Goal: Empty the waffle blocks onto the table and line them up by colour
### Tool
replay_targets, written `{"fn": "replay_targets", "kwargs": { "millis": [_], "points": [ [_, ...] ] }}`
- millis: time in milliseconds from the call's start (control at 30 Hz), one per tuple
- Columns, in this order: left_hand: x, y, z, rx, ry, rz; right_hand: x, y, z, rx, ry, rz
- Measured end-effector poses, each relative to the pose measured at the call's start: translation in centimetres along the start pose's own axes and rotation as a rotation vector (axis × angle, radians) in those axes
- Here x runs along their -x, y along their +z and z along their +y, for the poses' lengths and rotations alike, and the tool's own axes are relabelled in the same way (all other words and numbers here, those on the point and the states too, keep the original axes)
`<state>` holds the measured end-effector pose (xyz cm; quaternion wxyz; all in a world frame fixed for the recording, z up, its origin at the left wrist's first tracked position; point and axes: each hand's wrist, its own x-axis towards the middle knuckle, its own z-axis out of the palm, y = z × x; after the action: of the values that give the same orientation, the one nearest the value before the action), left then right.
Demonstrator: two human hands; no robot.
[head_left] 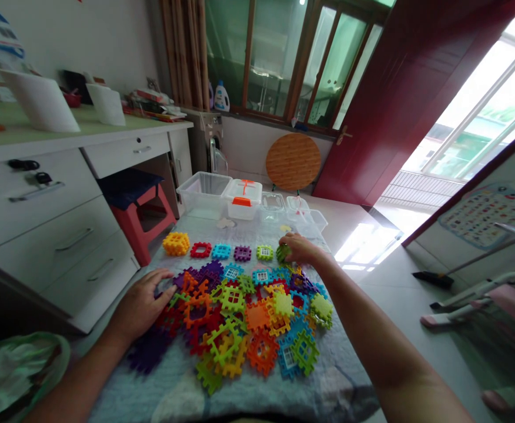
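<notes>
At the right end of a row of plastic interlocking blocks, my right hand (300, 249) has its fingers closed on a green interlocking block (283, 252), partly hidden by the fingers. Leftward along that row lie a lime block with a white window (264, 252), a purple block (242, 253), a blue block (221, 251), a red block (201, 249) and a yellow stack of blocks (176, 243). My left hand (145, 302) rests at the left side of a mixed pile, thumb and fingers apart, holding nothing visible. Orange block pieces (197, 309) lie near its fingertips.
Clear plastic bins (204, 197) and a lidded box with an orange latch (244, 200) stand at the table's far end. A red stool (140, 214) and a white desk (63, 205) are on the left. A plastic-lined basket (19, 364) sits at lower left.
</notes>
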<state>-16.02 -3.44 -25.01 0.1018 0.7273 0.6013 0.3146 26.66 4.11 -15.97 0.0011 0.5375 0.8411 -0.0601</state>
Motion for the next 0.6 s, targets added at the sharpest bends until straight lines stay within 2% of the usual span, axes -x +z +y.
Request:
{"fn": "replay_targets", "kwargs": {
  "millis": [200,300,433,600],
  "points": [
    [0.0,0.0,-0.1,0.029,-0.003,-0.002,0.1,-0.1,0.0,-0.007,0.019,-0.011],
    [0.0,0.0,-0.1,0.027,-0.004,0.002,1.8,-0.6,0.2,-0.098,0.030,0.073],
    [0.0,-0.1,0.0,0.020,0.001,-0.013,6.6,-0.7,0.7,-0.293,0.093,0.242],
    [0.0,-0.2,0.2,0.006,0.007,-0.035,13.9,1.3,-0.2,-0.388,0.205,0.284]
  ]
}}
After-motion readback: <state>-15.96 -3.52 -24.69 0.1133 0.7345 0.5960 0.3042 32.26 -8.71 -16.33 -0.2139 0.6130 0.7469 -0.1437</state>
